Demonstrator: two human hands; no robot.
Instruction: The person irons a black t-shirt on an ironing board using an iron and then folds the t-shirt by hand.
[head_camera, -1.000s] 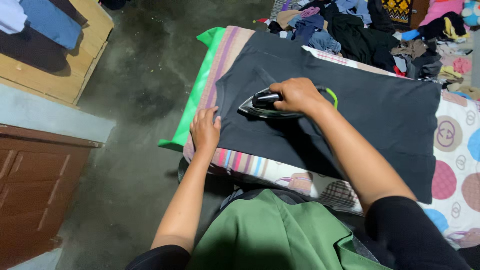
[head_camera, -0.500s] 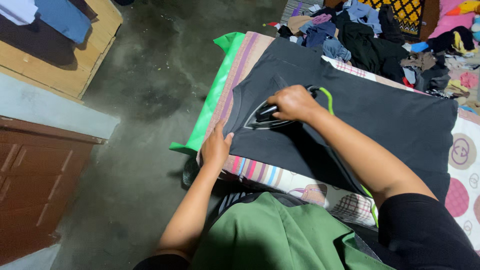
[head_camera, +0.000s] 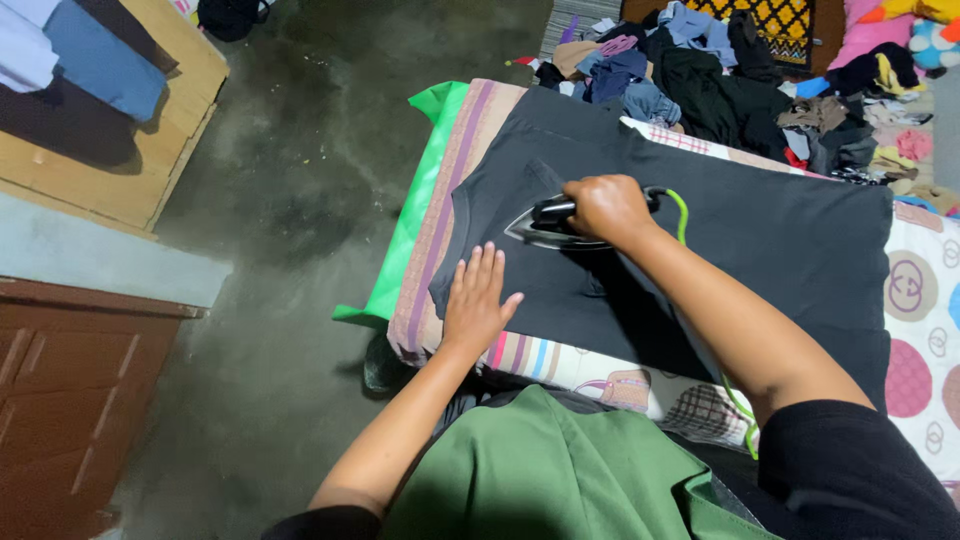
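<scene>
Right hand (head_camera: 607, 205) gripping iron (head_camera: 548, 222), left hand (head_camera: 476, 305) flat on black shirt (head_camera: 760, 240)

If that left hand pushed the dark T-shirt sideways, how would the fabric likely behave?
The dark grey cotton T-shirt lies flat and thin, so it would probably bunch, not slide whole. The left hand, pressed flat near its edge, and the black iron resting on it likely pin it.

Home room, heap of clothes (head_camera: 760, 80), wooden cabinet (head_camera: 70, 400), bare concrete floor (head_camera: 290, 200)

No packages, labels, signs or screens, as far as visible.
</scene>
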